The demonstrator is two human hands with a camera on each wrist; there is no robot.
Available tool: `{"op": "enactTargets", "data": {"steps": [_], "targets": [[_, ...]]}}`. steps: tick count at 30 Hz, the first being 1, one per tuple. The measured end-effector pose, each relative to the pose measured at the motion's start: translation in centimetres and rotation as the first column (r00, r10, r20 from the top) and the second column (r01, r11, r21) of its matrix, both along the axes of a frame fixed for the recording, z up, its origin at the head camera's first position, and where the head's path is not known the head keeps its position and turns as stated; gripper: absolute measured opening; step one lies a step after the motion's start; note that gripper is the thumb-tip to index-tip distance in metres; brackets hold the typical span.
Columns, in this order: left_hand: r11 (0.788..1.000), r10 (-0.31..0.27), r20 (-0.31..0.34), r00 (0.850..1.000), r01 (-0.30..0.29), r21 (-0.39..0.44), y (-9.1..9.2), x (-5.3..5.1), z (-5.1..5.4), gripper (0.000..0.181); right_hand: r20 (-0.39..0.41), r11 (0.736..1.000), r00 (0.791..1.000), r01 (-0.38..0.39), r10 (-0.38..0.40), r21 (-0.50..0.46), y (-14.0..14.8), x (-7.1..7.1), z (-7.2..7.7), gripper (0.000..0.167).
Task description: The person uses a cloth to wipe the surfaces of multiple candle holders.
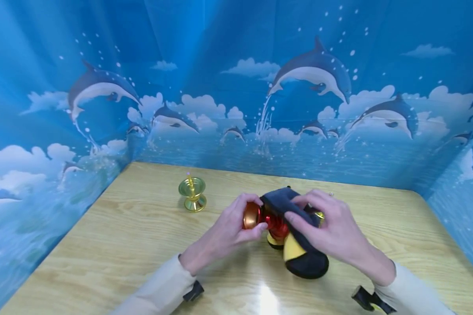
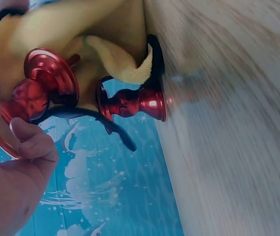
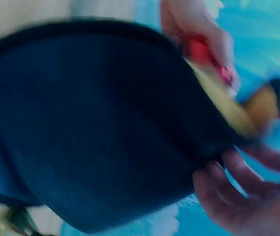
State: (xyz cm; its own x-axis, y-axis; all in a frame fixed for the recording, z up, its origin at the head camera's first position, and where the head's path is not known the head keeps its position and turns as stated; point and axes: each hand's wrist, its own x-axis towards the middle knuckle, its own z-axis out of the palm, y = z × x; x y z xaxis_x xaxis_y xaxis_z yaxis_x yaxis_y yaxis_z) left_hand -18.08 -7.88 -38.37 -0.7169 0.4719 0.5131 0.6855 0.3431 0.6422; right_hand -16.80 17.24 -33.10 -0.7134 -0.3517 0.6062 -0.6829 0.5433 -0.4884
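Note:
My left hand (image 1: 236, 221) grips a shiny red metal candle holder (image 1: 269, 219) by one flared end, tipped on its side. In the right hand (image 1: 335, 227) is a thick cloth (image 1: 281, 199), dark navy on one face and yellow on the other, with black edging. The thumb and fingers pinch it. It drapes beside and partly over the held candle holder; whether it touches the metal is unclear. A second red candle holder (image 2: 132, 102) stands upright on the table in the left wrist view, beyond the cloth. The right wrist view is blurred, mostly filled by the cloth's navy face.
A gold candle holder (image 1: 195, 202) with a small stick in its cup stands on the wooden table (image 1: 142, 245), left of the hands. Another gold piece (image 1: 320, 216) shows partly behind my right hand. A blue dolphin-printed curtain (image 1: 236, 87) surrounds the table.

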Motion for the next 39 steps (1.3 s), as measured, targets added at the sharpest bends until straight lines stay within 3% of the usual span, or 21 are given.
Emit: {"op": "enactTargets", "data": {"steps": [4,9,14,16,19,23,28,34,36,39], "targets": [[0.999,0.026,-0.038,0.999,-0.027,-0.022,-0.1,0.2,0.0,0.042,-0.058,0.986,0.995,-0.075,0.085,0.149,-0.8,0.0,-1.5,0.017],[0.997,0.003,-0.114,0.994,-0.012,-0.076,-0.3,0.2,-0.2,0.044,-0.134,0.968,0.989,-0.029,0.064,0.25,-1.2,-0.6,-1.9,0.036],[0.991,-0.073,-0.225,0.972,0.046,-0.122,-0.2,0.1,-0.3,0.045,-0.043,0.935,0.996,-0.063,0.083,0.348,-1.7,-0.9,-2.1,0.062],[0.988,-0.095,-0.263,0.96,0.059,-0.144,0.0,0.1,-0.3,0.044,-0.01,0.923,0.995,-0.091,0.102,0.373,-2.0,-0.8,-2.3,0.058],[0.986,-0.093,-0.29,0.952,0.047,-0.16,0.2,0.1,-0.4,0.043,0.003,0.928,0.992,-0.117,0.124,0.354,-2.4,-0.9,-2.7,0.049],[0.99,-0.052,-0.255,0.966,0.017,-0.139,0.4,0.4,-0.4,0.042,-0.002,0.954,0.994,-0.104,0.109,0.28,-3.1,-1.0,-3.1,0.045],[0.997,0.014,-0.117,0.993,-0.023,-0.077,0.9,0.7,-0.2,0.044,-0.082,0.974,0.995,-0.045,0.064,0.223,-3.7,-1.1,-3.4,0.048],[0.995,0.092,0.041,0.995,-0.093,0.023,1.9,1.0,0.0,0.043,-0.252,0.967,0.968,0.054,0.011,0.248,-4.1,-1.3,-3.8,0.053],[0.995,0.097,0.061,0.993,-0.099,0.033,1.9,1.1,0.0,0.044,-0.271,0.964,0.963,0.057,0.016,0.258,-4.1,-1.4,-3.7,0.053],[0.997,0.078,0.016,0.997,-0.078,0.003,1.7,1.0,-0.2,0.044,-0.224,0.966,0.972,-0.006,0.066,0.26,-3.7,-1.6,-3.3,0.051]]}}
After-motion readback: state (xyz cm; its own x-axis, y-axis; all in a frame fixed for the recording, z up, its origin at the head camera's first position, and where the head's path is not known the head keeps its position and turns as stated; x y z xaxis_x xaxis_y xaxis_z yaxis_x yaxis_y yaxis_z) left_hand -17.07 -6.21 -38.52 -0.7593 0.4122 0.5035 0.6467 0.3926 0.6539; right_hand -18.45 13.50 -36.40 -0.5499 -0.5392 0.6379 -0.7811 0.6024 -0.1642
